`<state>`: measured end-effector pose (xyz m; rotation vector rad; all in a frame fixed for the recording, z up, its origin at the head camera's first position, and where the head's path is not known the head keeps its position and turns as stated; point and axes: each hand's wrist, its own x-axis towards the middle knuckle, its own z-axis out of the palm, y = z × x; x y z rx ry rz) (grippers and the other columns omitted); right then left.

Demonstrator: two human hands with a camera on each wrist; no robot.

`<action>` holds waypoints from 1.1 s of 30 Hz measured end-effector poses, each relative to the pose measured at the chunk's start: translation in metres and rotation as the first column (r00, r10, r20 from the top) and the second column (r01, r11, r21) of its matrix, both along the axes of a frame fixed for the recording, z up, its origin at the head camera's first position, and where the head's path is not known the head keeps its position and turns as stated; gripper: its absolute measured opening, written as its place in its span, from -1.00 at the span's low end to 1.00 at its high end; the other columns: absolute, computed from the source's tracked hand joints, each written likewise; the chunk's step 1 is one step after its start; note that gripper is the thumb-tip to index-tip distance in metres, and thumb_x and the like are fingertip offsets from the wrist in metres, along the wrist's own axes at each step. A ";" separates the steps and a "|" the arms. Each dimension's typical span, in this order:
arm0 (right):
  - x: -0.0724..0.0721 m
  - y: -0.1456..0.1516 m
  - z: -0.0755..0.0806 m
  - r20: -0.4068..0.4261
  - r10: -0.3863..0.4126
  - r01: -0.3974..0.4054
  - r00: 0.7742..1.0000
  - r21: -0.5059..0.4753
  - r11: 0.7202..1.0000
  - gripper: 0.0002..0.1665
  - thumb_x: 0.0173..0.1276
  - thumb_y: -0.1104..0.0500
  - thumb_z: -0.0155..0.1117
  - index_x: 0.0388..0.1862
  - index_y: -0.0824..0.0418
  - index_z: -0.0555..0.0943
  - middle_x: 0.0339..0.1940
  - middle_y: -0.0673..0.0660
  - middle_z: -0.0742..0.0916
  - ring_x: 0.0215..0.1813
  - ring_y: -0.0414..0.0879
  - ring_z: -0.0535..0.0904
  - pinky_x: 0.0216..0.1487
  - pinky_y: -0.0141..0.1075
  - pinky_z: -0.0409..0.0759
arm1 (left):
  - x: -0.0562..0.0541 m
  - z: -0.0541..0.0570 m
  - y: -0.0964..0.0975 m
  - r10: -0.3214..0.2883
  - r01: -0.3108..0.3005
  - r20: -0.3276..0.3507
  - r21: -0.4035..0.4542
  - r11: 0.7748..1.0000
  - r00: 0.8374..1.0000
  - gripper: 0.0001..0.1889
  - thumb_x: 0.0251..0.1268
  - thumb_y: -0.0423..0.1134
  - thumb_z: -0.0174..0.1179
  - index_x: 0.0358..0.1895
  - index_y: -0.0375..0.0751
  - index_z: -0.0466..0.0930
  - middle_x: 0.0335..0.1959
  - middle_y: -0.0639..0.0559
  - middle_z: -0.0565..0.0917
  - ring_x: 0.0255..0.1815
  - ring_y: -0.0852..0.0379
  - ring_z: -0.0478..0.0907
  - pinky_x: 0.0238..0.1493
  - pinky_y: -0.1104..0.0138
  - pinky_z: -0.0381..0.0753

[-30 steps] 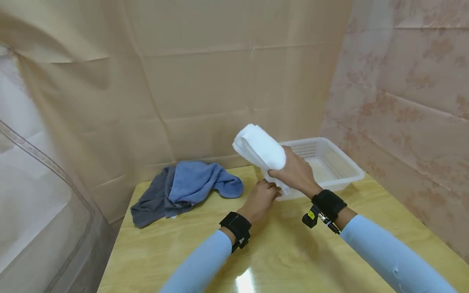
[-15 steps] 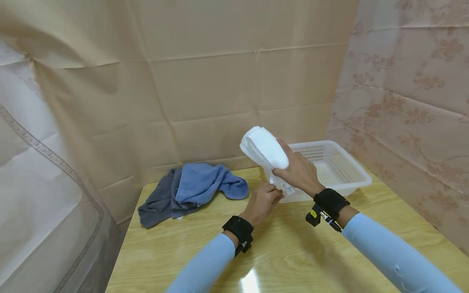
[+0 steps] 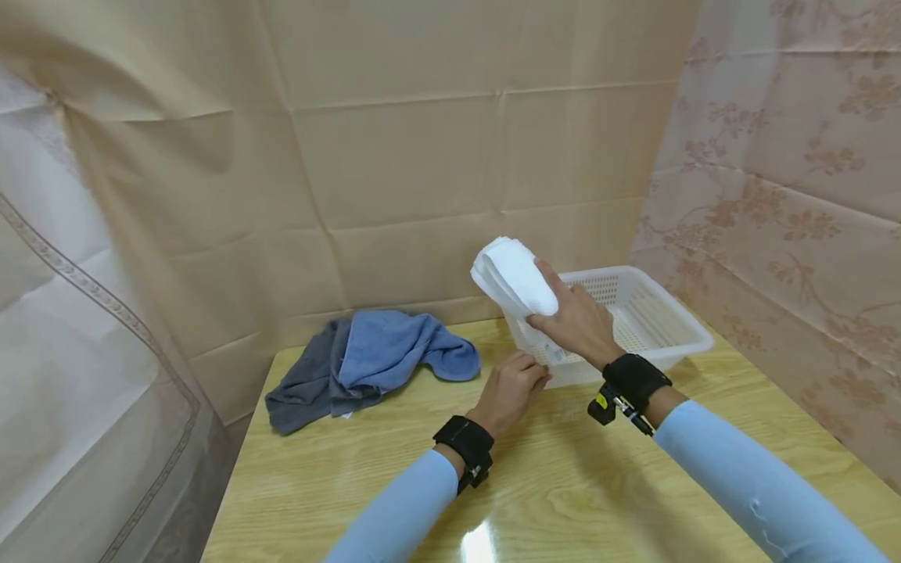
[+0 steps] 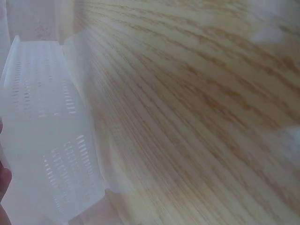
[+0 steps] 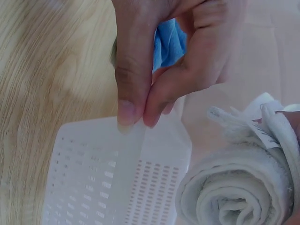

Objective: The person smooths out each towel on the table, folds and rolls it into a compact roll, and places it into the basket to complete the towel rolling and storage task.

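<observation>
My right hand [image 3: 584, 324] holds a rolled white towel [image 3: 517, 277] up over the near left part of a white plastic basket [image 3: 693, 342]. Seen from the right wrist, the towel's spiral end [image 5: 234, 187] faces the camera, with a loose edge and a tag beside it. My left hand [image 3: 510, 391] is at the basket's near left corner. In that same wrist view its thumb [image 5: 131, 79] and forefinger pinch the basket's rim [image 5: 129, 159]. The left wrist view has the basket's slotted wall [image 4: 56, 126] along its left side, with only fingertips at the edge.
Crumpled blue and dark grey towels [image 3: 394, 352] lie at the back left of the wooden table [image 3: 394, 469]. A beige cloth wall [image 3: 408, 156] hangs close behind the table, and a flowered curtain [image 3: 795, 195] runs along the right.
The head view has shifted a little. The white towel has risen slightly away from my left hand, and less of its lower end shows. My left hand stays at the basket's corner.
</observation>
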<state>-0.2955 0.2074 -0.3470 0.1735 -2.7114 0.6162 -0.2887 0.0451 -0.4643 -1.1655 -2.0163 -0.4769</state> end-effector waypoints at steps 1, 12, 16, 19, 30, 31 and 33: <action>-0.001 0.000 0.000 0.001 -0.001 0.001 1.000 0.001 1.000 0.14 0.28 -0.24 0.38 0.71 -0.24 0.01 -0.21 0.30 0.58 -0.30 0.14 0.52 -0.50 -0.11 0.45 | 0.001 0.001 0.000 0.003 -0.003 0.005 -0.004 1.000 1.000 -0.94 0.37 -0.25 0.40 -0.27 -0.13 0.80 -0.35 0.11 0.67 -0.27 0.21 0.57 -0.17 0.47 0.55; -0.007 0.007 -0.008 -0.002 0.006 -0.006 1.000 0.008 1.000 0.11 0.27 -0.15 0.35 0.72 -0.14 0.03 -0.33 0.25 0.67 -0.47 0.08 0.53 -0.57 -0.15 0.39 | 0.001 0.000 0.002 0.138 -0.140 -0.122 -0.002 0.990 0.983 -0.94 0.25 -0.14 0.50 -0.33 0.03 0.81 -0.39 0.21 0.69 -0.36 0.23 0.52 -0.31 0.37 0.37; -0.009 0.012 -0.013 0.005 -0.003 0.003 1.000 0.004 1.000 0.11 0.28 -0.13 0.35 0.72 -0.11 0.03 -0.34 0.26 0.67 -0.50 0.07 0.52 -0.59 -0.16 0.38 | -0.001 -0.002 0.003 0.146 -0.148 -0.131 -0.005 0.989 0.980 -0.94 0.25 -0.14 0.50 -0.33 0.05 0.81 -0.38 0.22 0.70 -0.34 0.23 0.54 -0.30 0.37 0.39; -0.011 0.015 -0.016 0.010 -0.011 0.011 1.000 0.000 1.000 0.11 0.29 -0.13 0.34 0.72 -0.12 0.03 -0.31 0.29 0.68 -0.50 0.07 0.52 -0.60 -0.16 0.38 | -0.002 -0.002 0.004 0.145 -0.147 -0.117 -0.009 0.989 0.982 -0.94 0.29 -0.14 0.47 -0.34 0.06 0.80 -0.38 0.22 0.69 -0.33 0.24 0.54 -0.29 0.36 0.41; -0.013 0.024 -0.025 0.057 -0.051 0.052 0.997 -0.018 0.998 0.13 0.29 -0.18 0.32 0.73 -0.17 -0.03 -0.30 0.30 0.69 -0.52 0.08 0.51 -0.59 -0.14 0.38 | 0.002 -0.001 0.003 0.129 -0.131 -0.070 -0.025 0.991 0.989 -0.94 0.29 -0.15 0.47 -0.34 0.05 0.79 -0.37 0.21 0.68 -0.30 0.24 0.54 -0.24 0.37 0.42; -0.013 0.025 -0.026 0.062 -0.055 0.056 0.997 -0.019 0.998 0.13 0.29 -0.19 0.32 0.73 -0.17 -0.04 -0.30 0.31 0.69 -0.53 0.08 0.50 -0.58 -0.14 0.38 | 0.003 -0.001 0.003 0.130 -0.132 -0.070 -0.025 0.991 0.989 -0.94 0.29 -0.15 0.47 -0.34 0.06 0.79 -0.37 0.21 0.69 -0.29 0.25 0.54 -0.23 0.37 0.42; -0.015 0.027 -0.028 0.069 -0.061 0.062 0.996 -0.020 0.998 0.13 0.30 -0.19 0.32 0.73 -0.17 -0.05 -0.27 0.32 0.70 -0.52 0.07 0.51 -0.56 -0.14 0.38 | 0.003 -0.001 0.003 0.134 -0.136 -0.068 -0.026 0.990 0.989 -0.94 0.30 -0.13 0.47 -0.34 0.06 0.80 -0.36 0.22 0.69 -0.29 0.25 0.54 -0.23 0.37 0.42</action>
